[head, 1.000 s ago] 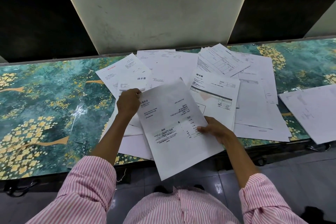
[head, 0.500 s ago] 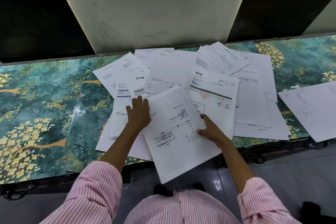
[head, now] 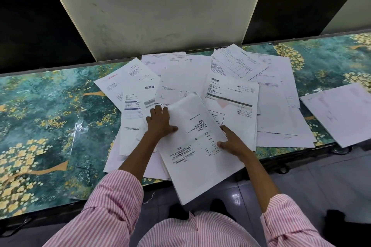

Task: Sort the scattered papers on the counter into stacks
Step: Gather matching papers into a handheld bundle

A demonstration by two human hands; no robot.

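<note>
A printed sheet [head: 200, 166] lies tilted on top of the scattered papers [head: 180, 74], its lower end hanging over the counter's front edge. My left hand [head: 159, 122] lies flat at the sheet's upper left edge, thumb on the sheet and fingers on the papers beside it. On the sheet's right edge is my right hand [head: 232, 142], which pinches it with the thumb on top. More white forms overlap across the middle of the green and gold counter [head: 40, 116], among them an invoice with a grey bar [head: 230, 102].
A separate sheet [head: 341, 112] lies at the right end of the counter, apart from the pile. A pale upright panel [head: 156, 6] stands behind the counter between dark openings. The floor [head: 301, 176] is just below the front edge.
The sheet was raised between both hands and has come down onto the pile. My left hand let go of its top corner and now lies flat at its left edge.
</note>
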